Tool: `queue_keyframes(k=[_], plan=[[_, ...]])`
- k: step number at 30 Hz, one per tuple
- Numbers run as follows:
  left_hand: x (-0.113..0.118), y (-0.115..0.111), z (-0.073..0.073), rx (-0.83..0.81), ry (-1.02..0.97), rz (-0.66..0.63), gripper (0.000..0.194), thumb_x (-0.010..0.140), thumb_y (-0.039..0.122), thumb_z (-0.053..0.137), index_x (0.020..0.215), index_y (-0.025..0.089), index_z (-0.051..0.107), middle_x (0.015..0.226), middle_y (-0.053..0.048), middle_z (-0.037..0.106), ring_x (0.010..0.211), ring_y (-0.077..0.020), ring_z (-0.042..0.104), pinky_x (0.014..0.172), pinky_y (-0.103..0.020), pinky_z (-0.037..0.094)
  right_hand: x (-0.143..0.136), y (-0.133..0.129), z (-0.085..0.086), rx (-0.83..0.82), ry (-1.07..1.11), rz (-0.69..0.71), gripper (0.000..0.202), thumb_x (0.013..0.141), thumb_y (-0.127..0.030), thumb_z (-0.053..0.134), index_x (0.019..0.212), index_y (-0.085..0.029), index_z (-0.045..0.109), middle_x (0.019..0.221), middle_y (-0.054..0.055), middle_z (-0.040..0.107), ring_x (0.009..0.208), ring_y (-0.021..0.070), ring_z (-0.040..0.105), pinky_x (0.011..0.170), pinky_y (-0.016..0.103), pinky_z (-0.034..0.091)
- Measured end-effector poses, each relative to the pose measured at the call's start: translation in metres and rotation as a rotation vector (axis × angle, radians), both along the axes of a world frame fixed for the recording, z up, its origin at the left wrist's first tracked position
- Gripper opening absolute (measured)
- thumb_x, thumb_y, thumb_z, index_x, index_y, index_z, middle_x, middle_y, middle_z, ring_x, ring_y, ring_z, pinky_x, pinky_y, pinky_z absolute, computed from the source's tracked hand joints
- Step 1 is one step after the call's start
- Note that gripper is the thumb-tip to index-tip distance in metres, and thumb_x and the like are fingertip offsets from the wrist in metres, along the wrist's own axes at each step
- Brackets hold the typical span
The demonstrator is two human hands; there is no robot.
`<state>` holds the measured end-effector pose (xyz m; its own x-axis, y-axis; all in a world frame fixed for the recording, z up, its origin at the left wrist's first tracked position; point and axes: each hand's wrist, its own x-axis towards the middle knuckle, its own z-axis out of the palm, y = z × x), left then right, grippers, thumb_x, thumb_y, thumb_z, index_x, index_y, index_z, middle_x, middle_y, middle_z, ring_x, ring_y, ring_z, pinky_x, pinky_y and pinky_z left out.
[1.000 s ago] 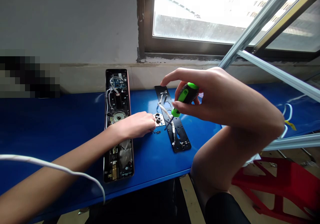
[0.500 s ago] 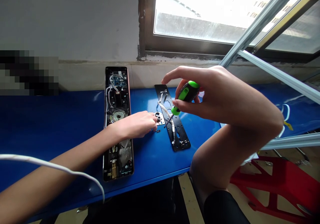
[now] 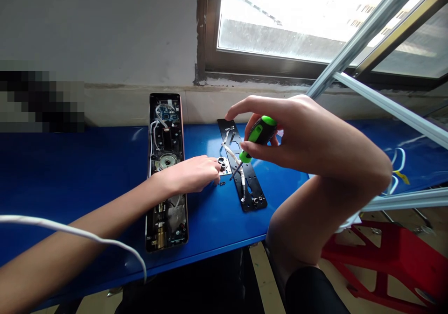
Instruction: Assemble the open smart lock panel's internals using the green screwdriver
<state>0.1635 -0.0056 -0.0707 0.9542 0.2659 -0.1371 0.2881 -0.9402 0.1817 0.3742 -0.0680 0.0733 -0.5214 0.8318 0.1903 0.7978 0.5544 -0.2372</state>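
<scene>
At the middle of the frame, the left hand (image 3: pixel 201 171) reaches over the long open case (image 3: pixel 181 132), its fingers bunched near a few tiny dark screws (image 3: pixel 221 183) on the blue surface (image 3: pixel 105 160); whether that grip pinches a screw, I cannot tell. Just above the screws lies a small metal plate (image 3: pixel 226 170), partly hidden by those fingers.

Right of centre, the right hand (image 3: pixel 294 129) holds a green and black screwdriver (image 3: pixel 257 136) between thumb and curled fingers, index finger stretched off the handle. The shaft slants down to the lower left, crossing in front of the long black plate (image 3: pixel 257 195) and its white cable (image 3: pixel 231 154), with the tip near the screws.

The step in hand looks like handling loose screws with the screwdriver at the ready. The next move seems to call for a careful pinch on one screw and a steady tip.
</scene>
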Motion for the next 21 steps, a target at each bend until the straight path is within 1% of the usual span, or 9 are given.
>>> queue_keyframes(k=[3,6,9,12,15,18,21], plan=[[-0.0014,-0.0004,0.0007,-0.002,-0.006,0.005,0.025,0.085,-0.002,0.063,0.088,0.018,0.078,0.096,-0.007,0.074,0.096,-0.0236,0.062,0.077,-0.033,0.044,-0.0015,0.0006,-0.0002,0.009,0.004,0.022,0.046,0.085,-0.021,0.069,0.130,-0.028,0.065,0.086,-0.003,0.077,0.066,0.0159,0.067,0.058,0.032,0.051],[-0.0025,-0.0003,-0.0013,0.008,-0.036,0.004,0.030,0.083,-0.005,0.063,0.093,0.019,0.078,0.095,-0.007,0.074,0.094,-0.0232,0.062,0.076,-0.033,0.044,-0.0015,0.0004,-0.0004,-0.003,0.001,0.012,0.046,0.087,-0.022,0.069,0.132,-0.031,0.064,0.086,-0.002,0.077,0.066,0.0167,0.067,0.058,0.033,0.051],[-0.0029,0.0000,-0.0046,0.011,-0.055,-0.011,0.032,0.084,-0.003,0.063,0.098,0.020,0.079,0.098,-0.007,0.075,0.097,-0.0237,0.063,0.077,-0.032,0.044,-0.0015,-0.0001,-0.0006,-0.005,-0.002,-0.003,0.046,0.087,-0.022,0.069,0.132,-0.032,0.064,0.086,-0.001,0.077,0.067,0.0176,0.068,0.059,0.035,0.052],[-0.0031,0.0001,-0.0061,0.014,-0.049,-0.028,0.029,0.085,-0.002,0.063,0.095,0.021,0.079,0.099,-0.006,0.075,0.098,-0.0239,0.062,0.078,-0.032,0.045,-0.0019,0.0000,-0.0008,-0.009,-0.006,-0.001,0.048,0.086,-0.021,0.070,0.133,-0.031,0.064,0.085,-0.002,0.077,0.067,0.0173,0.068,0.059,0.035,0.052],[-0.0032,-0.0002,-0.0048,-0.002,-0.043,-0.034,0.028,0.084,-0.001,0.065,0.093,0.021,0.079,0.101,-0.006,0.075,0.099,-0.0240,0.062,0.079,-0.033,0.045,-0.0023,0.0008,-0.0007,-0.007,-0.007,0.011,0.049,0.085,-0.020,0.070,0.133,-0.028,0.064,0.085,-0.003,0.076,0.065,0.0158,0.067,0.056,0.032,0.050],[-0.0034,-0.0008,-0.0026,-0.005,-0.026,-0.026,0.029,0.082,-0.003,0.065,0.093,0.020,0.079,0.102,-0.007,0.075,0.101,-0.0247,0.063,0.081,-0.033,0.045,-0.0025,0.0011,-0.0002,-0.002,-0.013,0.017,0.048,0.086,-0.021,0.070,0.132,-0.029,0.064,0.084,-0.004,0.075,0.062,0.0139,0.066,0.055,0.030,0.050],[-0.0037,-0.0009,-0.0021,0.004,-0.008,-0.026,0.026,0.083,-0.003,0.064,0.089,0.019,0.078,0.100,-0.008,0.074,0.101,-0.0256,0.063,0.079,-0.034,0.045,-0.0029,0.0003,0.0005,-0.007,-0.018,0.008,0.049,0.085,-0.020,0.070,0.133,-0.030,0.063,0.085,-0.005,0.075,0.061,0.0137,0.064,0.057,0.031,0.050]])
